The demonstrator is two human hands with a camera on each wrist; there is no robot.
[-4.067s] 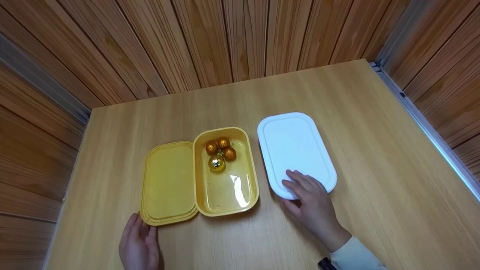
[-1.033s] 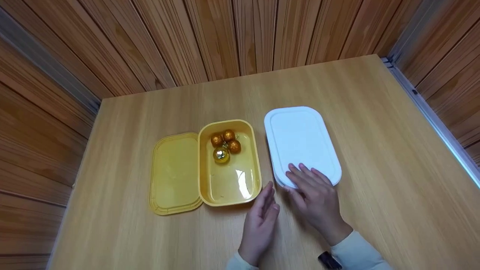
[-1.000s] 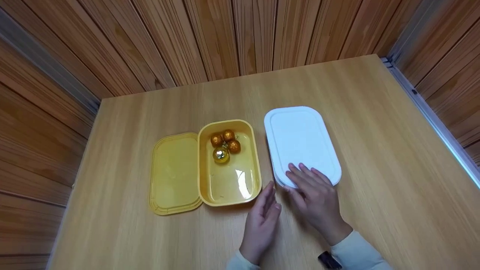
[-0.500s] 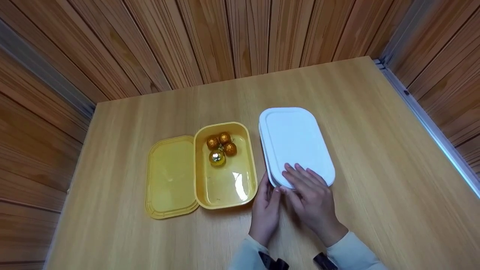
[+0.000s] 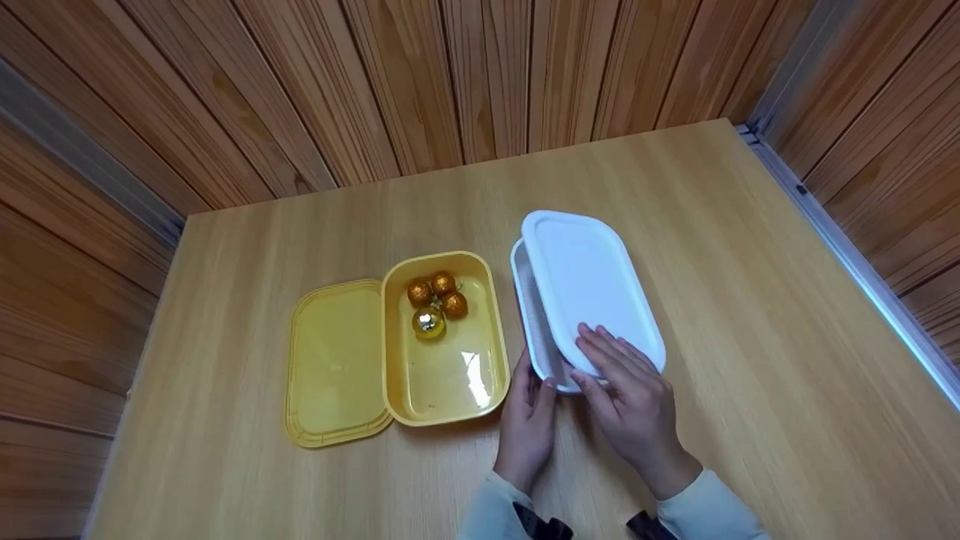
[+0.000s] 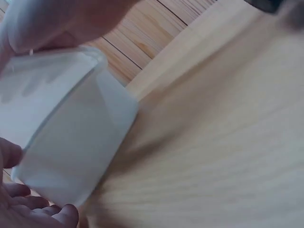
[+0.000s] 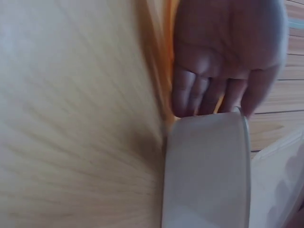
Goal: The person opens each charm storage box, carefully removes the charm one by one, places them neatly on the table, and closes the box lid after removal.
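Note:
In the head view my right hand (image 5: 634,405) holds the near end of a white lid (image 5: 596,277), fingers over its top and thumb at its edge. The lid sits tilted and shifted over a white rectangular box (image 5: 538,337), exposing the box's left side inside. My left hand (image 5: 525,427) grips the near left corner of this box, thumb at the rim. Both wrist views show the box's outer wall (image 6: 78,137) close up; in the right wrist view the left hand's fingers (image 7: 209,92) lie against it.
Left of the white box stands an open yellow box (image 5: 450,382) holding several ornament balls, one a shiny gold ball (image 5: 429,322), the others glittery orange. A yellow lid (image 5: 337,367) lies against its left side. Wood-panelled walls (image 5: 420,82) surround the wooden table (image 5: 750,337).
My left hand has moved from the yellow lid's corner to the white box and taken hold of it. The white lid, flush on the box before, has been lifted and shifted right by my right hand.

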